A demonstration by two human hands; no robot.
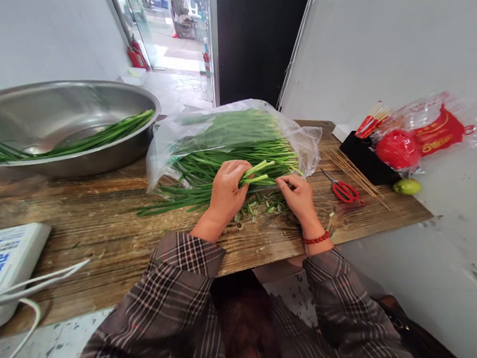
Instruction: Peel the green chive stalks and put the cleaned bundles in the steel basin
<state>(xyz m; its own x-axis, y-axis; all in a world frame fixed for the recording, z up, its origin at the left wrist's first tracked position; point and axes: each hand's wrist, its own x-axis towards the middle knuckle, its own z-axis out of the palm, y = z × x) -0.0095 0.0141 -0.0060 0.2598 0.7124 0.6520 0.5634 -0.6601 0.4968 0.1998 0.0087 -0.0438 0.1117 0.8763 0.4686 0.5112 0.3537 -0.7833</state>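
Note:
Several long green stalks [177,199] are in my left hand [230,190], its fingers wrapped round them near their pale ends. To its right, my right hand [298,194] has thumb and forefinger pinched together close to the stalk ends; what they hold, if anything, is too small to tell. Behind both hands lies a larger heap of the same greens [236,151], partly covered by a clear plastic bag [159,147]. Short trimmings [262,205] are scattered on the wooden table [144,250] between and below my hands.
A wide metal basin [100,102] with greens stands at the back left, a white device [14,257] with cables at the left edge. On the right are red-handled scissors [344,191], thin sticks [358,176], a black box [363,158], red packets [436,132] and a yellow-green fruit [407,187].

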